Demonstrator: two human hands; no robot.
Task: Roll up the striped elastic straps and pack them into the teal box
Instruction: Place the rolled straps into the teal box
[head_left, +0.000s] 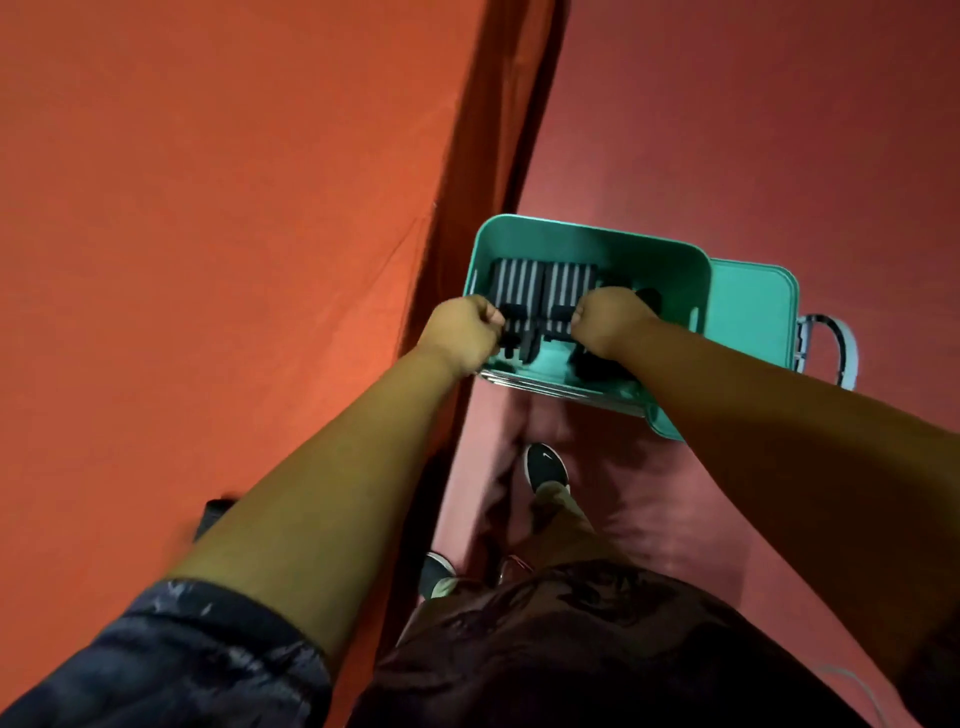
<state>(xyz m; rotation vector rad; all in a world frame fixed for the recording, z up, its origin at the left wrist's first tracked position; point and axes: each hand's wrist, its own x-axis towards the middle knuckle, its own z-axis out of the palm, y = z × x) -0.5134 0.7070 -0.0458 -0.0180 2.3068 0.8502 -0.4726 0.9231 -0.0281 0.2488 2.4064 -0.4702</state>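
A person is packing: two rolled straps (514, 283) are lying side by side in the open box (597, 240). The left hand (462, 338) and right hand (608, 322) are curling fingers round the rolls' dark ends. Next, likely: seating them, then letting go. The near wall is crowding both wrists.

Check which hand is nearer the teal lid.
Right. The right hand is over the middle of the teal box, toward the lid; left hand is at its opposite wall.
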